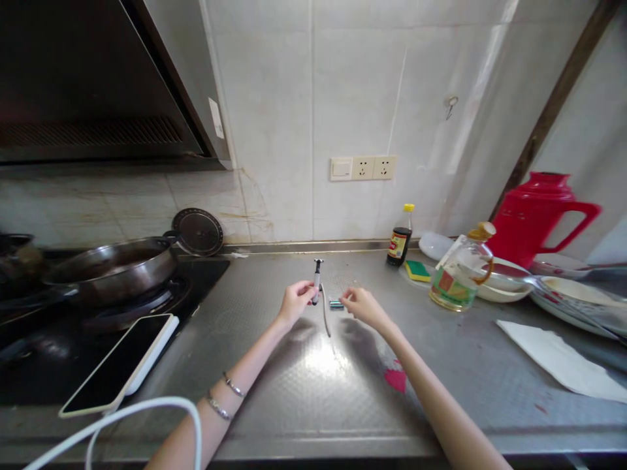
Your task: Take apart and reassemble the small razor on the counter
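Observation:
My left hand (296, 301) is closed round a slim tool (317, 287) with a pale grey handle and a small dark T-shaped head, held upright like a razor. My right hand (363, 305) has its fingers pinched at the right end of a small shiny green cylinder (336, 304). Whether that cylinder rests on the counter or hangs just above it, I cannot tell. Between the hands, a thin curved grey strip (326, 316) lies on the metal counter (313, 405).
Left are a phone (122, 365) with a white cable (147, 406) and a steel pan (117, 267) on the stove. To the right stand a sauce bottle (399, 241), a sponge (417, 271), a glass oil jug (460, 274), a red flask (531, 219), dishes and white paper (558, 359).

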The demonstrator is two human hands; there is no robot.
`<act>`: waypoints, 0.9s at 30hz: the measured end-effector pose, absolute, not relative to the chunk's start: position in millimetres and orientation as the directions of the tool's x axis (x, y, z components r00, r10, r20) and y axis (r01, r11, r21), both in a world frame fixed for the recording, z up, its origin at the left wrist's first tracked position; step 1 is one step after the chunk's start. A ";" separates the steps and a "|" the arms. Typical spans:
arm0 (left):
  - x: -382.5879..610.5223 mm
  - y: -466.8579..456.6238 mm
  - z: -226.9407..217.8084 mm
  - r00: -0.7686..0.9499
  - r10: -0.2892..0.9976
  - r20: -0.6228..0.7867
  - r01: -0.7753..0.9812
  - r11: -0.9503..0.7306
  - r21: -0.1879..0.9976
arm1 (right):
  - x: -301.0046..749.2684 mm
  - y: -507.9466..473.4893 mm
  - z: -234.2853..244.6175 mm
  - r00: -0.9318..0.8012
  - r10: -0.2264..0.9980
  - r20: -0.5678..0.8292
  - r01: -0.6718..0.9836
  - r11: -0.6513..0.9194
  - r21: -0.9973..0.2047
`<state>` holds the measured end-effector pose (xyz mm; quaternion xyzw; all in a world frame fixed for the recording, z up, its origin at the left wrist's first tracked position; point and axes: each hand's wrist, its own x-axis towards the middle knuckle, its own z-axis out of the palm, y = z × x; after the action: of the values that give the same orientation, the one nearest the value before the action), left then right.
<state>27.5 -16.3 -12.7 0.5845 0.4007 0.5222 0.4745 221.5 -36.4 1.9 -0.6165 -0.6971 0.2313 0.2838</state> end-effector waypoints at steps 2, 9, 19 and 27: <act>27.8 -17.0 -11.7 0.125 0.966 0.227 -0.025 -0.226 0.974 | 210.9 -43.4 1.1 -0.097 0.987 0.124 0.837 0.149 -0.526; 28.3 -17.7 -10.8 0.135 0.966 0.219 -0.029 -0.217 0.976 | 178.8 -51.5 -0.6 -0.136 0.986 0.101 0.963 0.155 -0.221; 28.7 -13.0 -19.5 0.163 0.965 0.205 0.006 -0.208 0.978 | 162.3 -46.8 -13.6 -0.119 0.991 0.063 0.979 0.128 -0.162; 30.0 -14.4 -16.8 0.179 0.963 0.201 0.006 -0.206 0.979 | 172.9 -42.1 -12.7 -0.045 0.990 0.131 0.961 0.079 -0.265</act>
<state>30.0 -14.4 -16.8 0.5973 0.4058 0.4960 0.4822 172.9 -42.1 -12.7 -0.6766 -0.7210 0.0526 0.1399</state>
